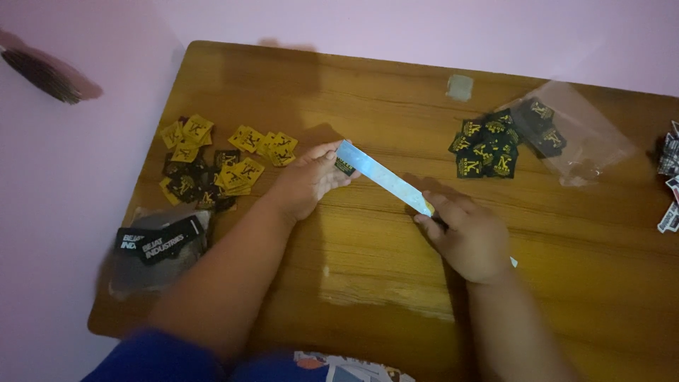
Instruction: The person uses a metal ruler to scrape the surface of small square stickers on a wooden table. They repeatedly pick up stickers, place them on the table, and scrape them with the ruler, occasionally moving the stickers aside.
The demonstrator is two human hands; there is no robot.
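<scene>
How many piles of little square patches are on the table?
2. A yellow and black pile lies by the left hand; a black pile lies at the upper right, spilling from a clear bag. More may be hidden at the right edge.

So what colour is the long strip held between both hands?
Pale blue strip, clearest in the head view.

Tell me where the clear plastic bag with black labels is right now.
In the head view, the clear plastic bag lies at the table's far right, beside the loose black label pile.
</scene>
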